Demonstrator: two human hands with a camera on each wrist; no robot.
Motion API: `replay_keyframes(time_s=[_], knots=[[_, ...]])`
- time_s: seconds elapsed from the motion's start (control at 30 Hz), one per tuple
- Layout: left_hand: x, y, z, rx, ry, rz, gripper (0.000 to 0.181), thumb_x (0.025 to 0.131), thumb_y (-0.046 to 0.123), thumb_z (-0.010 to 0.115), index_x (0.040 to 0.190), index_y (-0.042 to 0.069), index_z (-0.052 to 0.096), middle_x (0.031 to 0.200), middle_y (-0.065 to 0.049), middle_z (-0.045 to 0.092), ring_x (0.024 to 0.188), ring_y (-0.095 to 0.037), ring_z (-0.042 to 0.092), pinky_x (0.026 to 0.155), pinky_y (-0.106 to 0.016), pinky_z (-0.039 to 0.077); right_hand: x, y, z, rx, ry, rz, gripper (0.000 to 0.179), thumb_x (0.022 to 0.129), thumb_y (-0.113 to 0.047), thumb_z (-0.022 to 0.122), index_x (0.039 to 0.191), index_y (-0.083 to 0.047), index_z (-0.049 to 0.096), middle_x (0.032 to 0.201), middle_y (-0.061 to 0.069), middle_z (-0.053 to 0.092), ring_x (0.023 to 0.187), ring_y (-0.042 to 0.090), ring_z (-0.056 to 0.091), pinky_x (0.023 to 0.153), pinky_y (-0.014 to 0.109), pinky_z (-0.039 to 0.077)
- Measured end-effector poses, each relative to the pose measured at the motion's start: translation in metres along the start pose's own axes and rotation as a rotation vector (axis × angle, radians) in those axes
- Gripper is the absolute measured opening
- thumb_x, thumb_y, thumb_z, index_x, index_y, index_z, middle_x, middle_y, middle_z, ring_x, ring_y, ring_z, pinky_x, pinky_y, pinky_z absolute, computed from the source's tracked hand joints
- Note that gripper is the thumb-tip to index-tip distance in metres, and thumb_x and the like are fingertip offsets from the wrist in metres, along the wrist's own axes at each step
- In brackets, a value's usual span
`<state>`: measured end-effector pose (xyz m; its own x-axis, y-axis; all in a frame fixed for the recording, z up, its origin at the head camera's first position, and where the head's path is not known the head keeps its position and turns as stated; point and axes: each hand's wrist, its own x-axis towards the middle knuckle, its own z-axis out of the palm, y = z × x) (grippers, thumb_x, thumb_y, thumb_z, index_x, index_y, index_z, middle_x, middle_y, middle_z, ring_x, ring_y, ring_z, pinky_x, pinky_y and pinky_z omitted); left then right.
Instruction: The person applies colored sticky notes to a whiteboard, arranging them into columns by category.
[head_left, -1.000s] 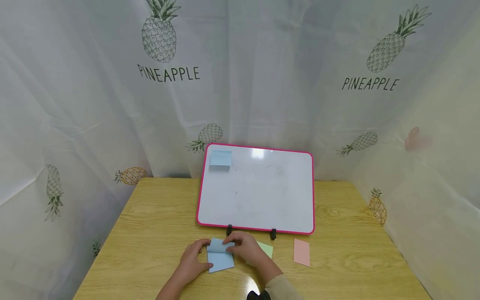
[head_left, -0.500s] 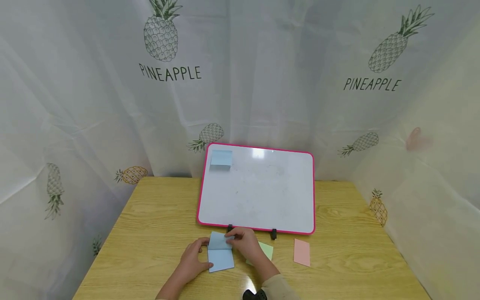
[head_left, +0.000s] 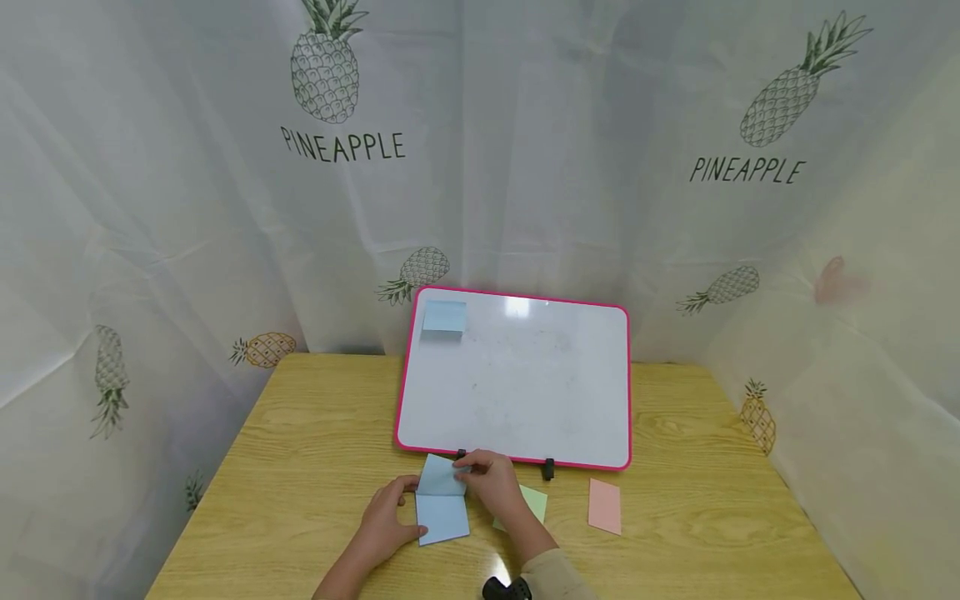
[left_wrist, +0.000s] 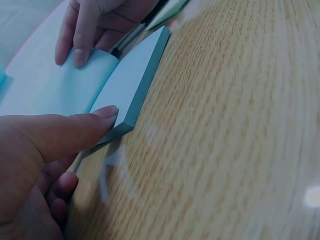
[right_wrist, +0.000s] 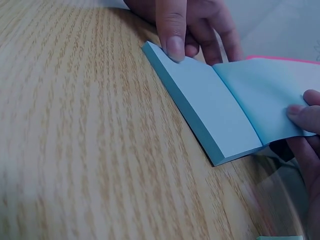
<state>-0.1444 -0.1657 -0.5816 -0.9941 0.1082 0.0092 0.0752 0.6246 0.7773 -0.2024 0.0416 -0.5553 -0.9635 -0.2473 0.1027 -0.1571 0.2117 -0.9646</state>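
A thick pad of blue sticky notes (head_left: 442, 518) lies on the table in front of the whiteboard. My left hand (head_left: 382, 521) grips its left side, the thumb on top near the front corner and the fingers along the edge. From the pad a top sheet (head_left: 437, 475) is lifted, still joined along the far edge. My right hand (head_left: 491, 483) pinches that sheet at its upper right. In the right wrist view the sheet (right_wrist: 265, 95) curves up from the pad (right_wrist: 210, 110), and the thumb presses on it.
A pink-framed whiteboard (head_left: 517, 392) stands behind on black feet (head_left: 549, 469); one blue sticky note (head_left: 445, 318) is on its upper left. A green pad (head_left: 534, 503) lies partly behind the right arm, a pink pad (head_left: 604, 506) farther right. A pineapple-print curtain (head_left: 525, 167) surrounds the table.
My right hand has moved slightly up and away, lifting the top blue sheet from folded over the pad to nearly upright. The left hand has stayed on the pad.
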Motion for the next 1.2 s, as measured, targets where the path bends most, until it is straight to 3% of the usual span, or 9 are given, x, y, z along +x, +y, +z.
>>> replay_keyframes(time_s=[0.13, 0.27, 0.43, 0.73, 1.07, 1.2], knots=[[0.000, 0.000, 0.000, 0.002, 0.002, -0.007, 0.071, 0.068, 0.014, 0.089, 0.128, 0.006, 0.053, 0.120, -0.007, 0.059, 0.100, -0.027, 0.053, 0.085, -0.046, 0.043, -0.005, -0.021, -0.002, 0.000, 0.010, -0.002, 0.009, 0.081, 0.008, 0.073, 0.090, 0.006, 0.074, 0.093, 0.017, 0.069, 0.076, 0.011, 0.058, 0.063, 0.020, 0.049], [0.001, -0.001, 0.001, 0.015, 0.007, -0.006, 0.072, 0.068, 0.014, 0.090, 0.129, 0.006, 0.052, 0.120, -0.007, 0.059, 0.100, -0.026, 0.053, 0.084, -0.045, 0.043, -0.007, -0.026, -0.003, -0.008, 0.023, 0.014, 0.009, 0.081, 0.008, 0.073, 0.091, 0.007, 0.074, 0.094, 0.018, 0.068, 0.076, 0.010, 0.059, 0.064, 0.019, 0.049], [0.000, 0.000, 0.002, 0.018, 0.017, -0.005, 0.073, 0.067, 0.013, 0.090, 0.130, 0.005, 0.052, 0.120, -0.008, 0.059, 0.099, -0.026, 0.053, 0.084, -0.045, 0.043, -0.004, -0.018, -0.002, 0.028, 0.052, 0.009, 0.009, 0.080, 0.008, 0.073, 0.089, 0.006, 0.074, 0.092, 0.016, 0.068, 0.075, 0.010, 0.059, 0.063, 0.018, 0.050], [-0.002, 0.003, 0.001, 0.000, 0.044, 0.017, 0.076, 0.066, 0.010, 0.089, 0.131, 0.003, 0.050, 0.118, -0.006, 0.061, 0.097, -0.025, 0.053, 0.083, -0.043, 0.043, 0.009, 0.022, 0.004, 0.080, 0.121, 0.028, 0.012, 0.079, 0.002, 0.078, 0.090, -0.002, 0.077, 0.091, 0.007, 0.072, 0.077, 0.009, 0.060, 0.065, 0.020, 0.050], [-0.001, 0.001, 0.002, -0.014, 0.061, 0.042, 0.080, 0.063, 0.008, 0.091, 0.132, 0.004, 0.050, 0.117, -0.004, 0.061, 0.095, -0.023, 0.053, 0.081, -0.041, 0.043, 0.008, 0.016, 0.003, 0.165, 0.149, 0.067, 0.012, 0.080, 0.003, 0.077, 0.092, 0.001, 0.076, 0.099, 0.013, 0.071, 0.078, 0.011, 0.062, 0.067, 0.019, 0.052], [-0.001, -0.001, 0.003, -0.020, 0.065, 0.042, 0.083, 0.062, 0.007, 0.091, 0.134, 0.006, 0.050, 0.117, -0.003, 0.061, 0.094, -0.022, 0.052, 0.081, -0.041, 0.042, 0.003, 0.002, 0.001, 0.201, 0.162, 0.085, 0.012, 0.080, 0.006, 0.075, 0.092, 0.005, 0.074, 0.100, 0.016, 0.070, 0.079, 0.013, 0.062, 0.066, 0.019, 0.052]])
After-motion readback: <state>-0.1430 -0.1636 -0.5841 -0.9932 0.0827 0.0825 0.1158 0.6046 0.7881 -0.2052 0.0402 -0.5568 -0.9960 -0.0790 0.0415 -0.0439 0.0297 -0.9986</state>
